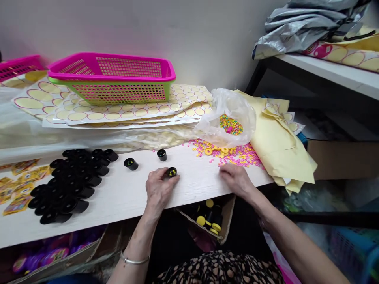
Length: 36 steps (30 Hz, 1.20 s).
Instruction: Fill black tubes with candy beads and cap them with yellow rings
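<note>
Evidently, left hand (160, 188) grasps small black cylindrical cup (168, 171) at white tabletop (195, 179), mouth up, presumably keeping yellow bits (172, 172) inside; right hand (237, 179) curled beside loose pink-and-yellow beads (241, 155), cannot tell whether gripping.

Many cups (72, 185) sit on the left of the surface (197, 179). On the far side, a basket (122, 92) stands on sheets (145, 109). To the right, a bag (209, 124) holds beads (233, 124), and loose beads (247, 155) lie on its near side.
</note>
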{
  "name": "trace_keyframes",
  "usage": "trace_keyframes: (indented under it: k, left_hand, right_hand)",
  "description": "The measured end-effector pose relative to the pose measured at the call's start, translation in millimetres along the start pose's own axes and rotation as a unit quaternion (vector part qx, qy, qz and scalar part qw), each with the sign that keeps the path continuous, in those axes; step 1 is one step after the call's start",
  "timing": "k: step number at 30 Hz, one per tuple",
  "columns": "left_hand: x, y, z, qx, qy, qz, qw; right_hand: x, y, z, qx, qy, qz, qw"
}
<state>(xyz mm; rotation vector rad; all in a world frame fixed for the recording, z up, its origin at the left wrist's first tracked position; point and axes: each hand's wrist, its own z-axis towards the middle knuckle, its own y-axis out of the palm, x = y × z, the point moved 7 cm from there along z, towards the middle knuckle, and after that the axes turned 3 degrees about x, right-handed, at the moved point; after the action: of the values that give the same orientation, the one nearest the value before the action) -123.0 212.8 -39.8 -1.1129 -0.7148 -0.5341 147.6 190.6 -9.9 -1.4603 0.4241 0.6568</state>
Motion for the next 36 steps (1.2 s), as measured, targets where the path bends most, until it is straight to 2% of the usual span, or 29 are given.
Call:
trace_keyframes:
  k: [1,3,7,12,15,18,21,25,32,36]
  left_hand:
    - [8,5,-6,-0.007,0.012,-0.004,1.000]
    - [24,15,-17,-0.015,0.038,-0.009,0.999]
    - [43,24,-26,-0.018,0.067,-0.003,0.998]
    - [45,23,-26,-0.039,0.072,0.009,0.997]
    - [47,22,-26,-0.042,0.072,0.003,0.996]
    - [48,23,-27,-0.044,0.069,0.002,0.997]
    - [49,23,-28,-0.050,0.067,0.008,0.997]
    - [48,23,-29,-0.049,0.070,0.004,0.996]
    - [47,25,-29,-0.046,0.064,0.006,0.997]
    - [46,24,-30,-0.039,0.064,0.005,0.997]
  right_hand:
    - [5,-7,14,0.046,-0.005,-0.040,0.998]
    - [11,-8,37,0.081,-0.029,-0.099,0.991]
    - [8,9,59,0.052,-0.074,-0.181,0.979]
    - [-6,16,62,0.002,-0.108,-0.242,0.964]
    - [-14,18,56,-0.037,-0.121,-0.196,0.972]
    - [-25,27,45,-0.113,-0.132,-0.115,0.978]
    - [-36,36,37,-0.153,-0.145,-0.112,0.971]
    - [-36,41,41,-0.131,-0.154,-0.178,0.963]
    - [-11,29,52,-0.046,-0.124,-0.061,0.989]
    - [-13,26,44,-0.048,-0.140,-0.090,0.985]
